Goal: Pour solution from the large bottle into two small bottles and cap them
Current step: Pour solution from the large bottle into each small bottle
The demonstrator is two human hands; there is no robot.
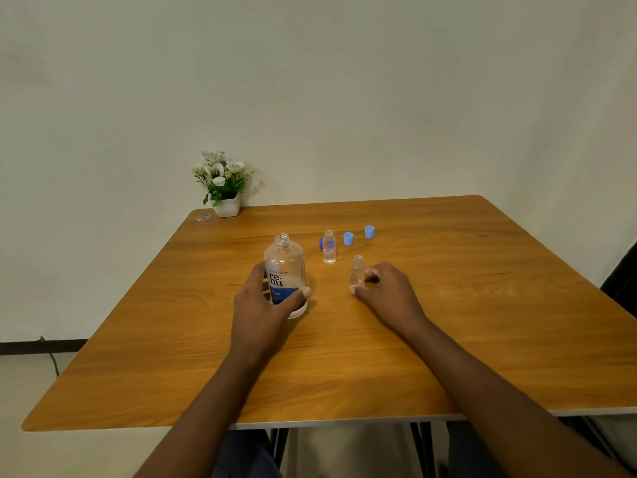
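The large clear bottle (284, 267) with a blue and white label stands upright and uncapped on the wooden table (448, 305). My left hand (262, 298) is wrapped around its lower part. A small clear bottle (357, 270) stands uncapped to the right, held at its base by the thumb and fingers of my right hand (386, 291). A second small bottle (329, 247) stands uncapped farther back, apart from both hands. Two light blue caps (348, 238) (369, 232) sit behind to the right. A darker blue cap (321, 243) peeks out behind the second small bottle.
A white pot of white flowers (224, 188) stands at the table's back left corner, with a small clear scrap (203, 218) beside it. A wall runs behind the table. Metal table legs (279, 443) show below the near edge.
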